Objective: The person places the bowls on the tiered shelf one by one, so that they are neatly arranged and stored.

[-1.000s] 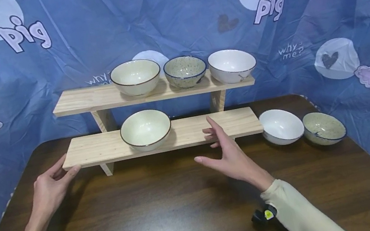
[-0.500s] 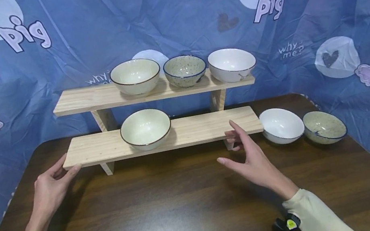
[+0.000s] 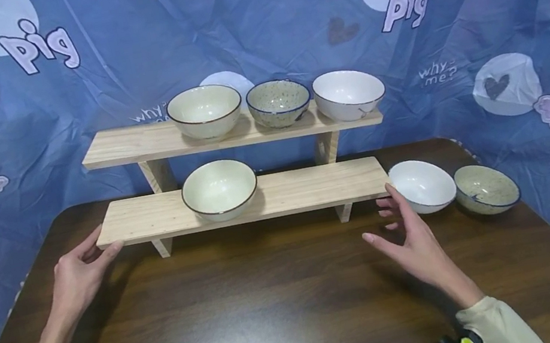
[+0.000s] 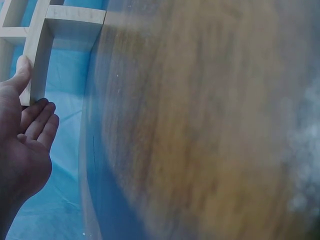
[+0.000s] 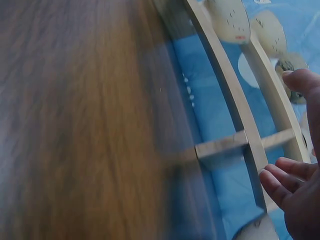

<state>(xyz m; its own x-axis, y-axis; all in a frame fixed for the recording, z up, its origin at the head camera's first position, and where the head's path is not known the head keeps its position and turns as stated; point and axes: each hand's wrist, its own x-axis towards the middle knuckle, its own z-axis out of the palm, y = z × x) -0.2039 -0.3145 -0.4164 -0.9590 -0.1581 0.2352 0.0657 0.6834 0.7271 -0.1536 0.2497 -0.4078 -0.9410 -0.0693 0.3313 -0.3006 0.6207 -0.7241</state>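
My left hand (image 3: pixel 76 280) holds the left end of the lower board of a two-tier wooden shelf (image 3: pixel 310 188). In the left wrist view the thumb (image 4: pixel 22 72) lies against one side of the board and the fingers sit at its end. My right hand (image 3: pixel 418 241) has its fingers spread and nothing in them. It is just in front of the shelf's lower right corner, fingertips overlapping the edge of a white bowl (image 3: pixel 424 186) on the table. One cream bowl with a dark rim (image 3: pixel 220 189) stands on the lower board.
On the upper board stand another cream bowl (image 3: pixel 205 112), a speckled blue-rimmed bowl (image 3: pixel 279 103) and a white bowl (image 3: pixel 349 94). A second speckled bowl (image 3: pixel 486 189) sits right of the white one on the dark wooden table (image 3: pixel 252 296). Blue printed cloth (image 3: pixel 260 16) hangs behind.
My right hand has moved to the right along the front of the lower board, from near its middle to its right corner. The left hand stays at the left end; the bowls have not moved.
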